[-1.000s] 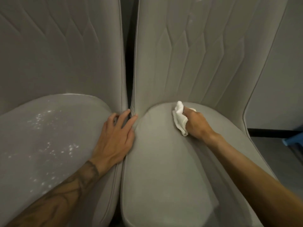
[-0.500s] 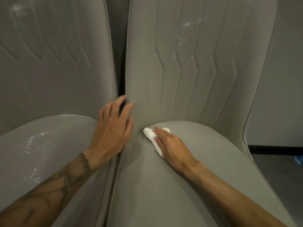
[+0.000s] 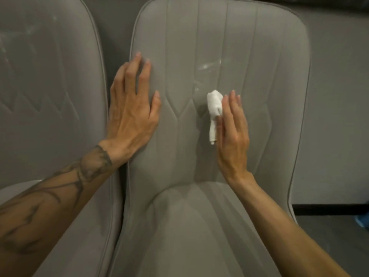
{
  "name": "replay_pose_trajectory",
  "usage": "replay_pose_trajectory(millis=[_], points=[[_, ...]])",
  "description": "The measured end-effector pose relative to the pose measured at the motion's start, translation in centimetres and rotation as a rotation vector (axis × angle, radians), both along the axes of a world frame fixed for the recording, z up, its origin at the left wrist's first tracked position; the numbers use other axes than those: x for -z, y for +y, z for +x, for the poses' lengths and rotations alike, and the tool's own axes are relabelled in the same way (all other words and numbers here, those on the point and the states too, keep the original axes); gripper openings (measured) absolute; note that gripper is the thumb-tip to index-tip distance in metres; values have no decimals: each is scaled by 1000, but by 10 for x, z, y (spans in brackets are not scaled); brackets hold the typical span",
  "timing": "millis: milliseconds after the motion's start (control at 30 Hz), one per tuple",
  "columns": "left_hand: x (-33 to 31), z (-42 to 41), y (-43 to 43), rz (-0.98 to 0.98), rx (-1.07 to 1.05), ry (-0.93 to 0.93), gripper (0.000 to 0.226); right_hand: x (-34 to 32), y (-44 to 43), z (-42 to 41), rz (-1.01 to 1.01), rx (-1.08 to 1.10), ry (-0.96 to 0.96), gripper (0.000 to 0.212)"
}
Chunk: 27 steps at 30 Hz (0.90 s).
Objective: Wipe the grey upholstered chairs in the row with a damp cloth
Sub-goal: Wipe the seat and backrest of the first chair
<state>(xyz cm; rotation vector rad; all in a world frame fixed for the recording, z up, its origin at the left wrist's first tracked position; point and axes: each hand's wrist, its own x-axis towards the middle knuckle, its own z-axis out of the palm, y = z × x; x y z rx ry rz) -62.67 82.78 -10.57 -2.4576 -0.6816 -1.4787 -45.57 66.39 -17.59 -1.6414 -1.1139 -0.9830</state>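
While the head view looks forward and down, two grey upholstered chairs fill most of the field, standing side by side with only a narrow dark gap between them. The right chair (image 3: 249,47) sits centrally: its backrest is tall and rounded at the top corners, edged with piping and stitched in vertical channels that break into angular chevrons at mid-height. Its seat cushion (image 3: 189,226) curves forward toward the lower edge of the view, the fabric matte and evenly lit. A pale, shiny streak (image 3: 207,65) marks the backrest fabric just above the cloth.

The white cloth (image 3: 214,108) is bunched into a small wad against the middle of this backrest, with a thin tail hanging below it. The right hand (image 3: 232,132) lies flat on the upholstery, fingers straight and held together, its inner edge pressing the cloth to the fabric; the thumb is hidden, so a pinch cannot be confirmed. The left hand (image 3: 131,114) rests its palm on the left border of the same backrest, fingers spread apart and slightly bent, holding nothing. Its forearm (image 3: 50,206) bears dark tattoo work.

The left chair (image 3: 50,86) shows the same stitched pattern, with faint whitish smears on its backrest. Behind both chairs stands a plain grey wall (image 3: 335,116), finished at its base by a black skirting strip (image 3: 329,209) above a dark grey floor (image 3: 329,236). A small blue object (image 3: 362,221), too cropped to identify, lies at the right edge.
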Motion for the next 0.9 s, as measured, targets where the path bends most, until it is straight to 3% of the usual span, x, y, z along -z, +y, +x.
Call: replay_pose_trajectory(millis=[167,400,600,800,900], points=[[-13,22,7,66,-68,-32,62,14,22,26,-122,243,-222,47],[-15,27,20,125,-53,-54,61,-18,27,51,-76,342,-391,46],[-11,27,22,140,-67,-54,63,-98,28,72,-83,286,-407,46],[-10,29,23,146,-65,-53,63,-83,40,55,130,205,-248,35],[-10,28,25,147,-58,-59,63,-77,49,43,76,137,-230,31]])
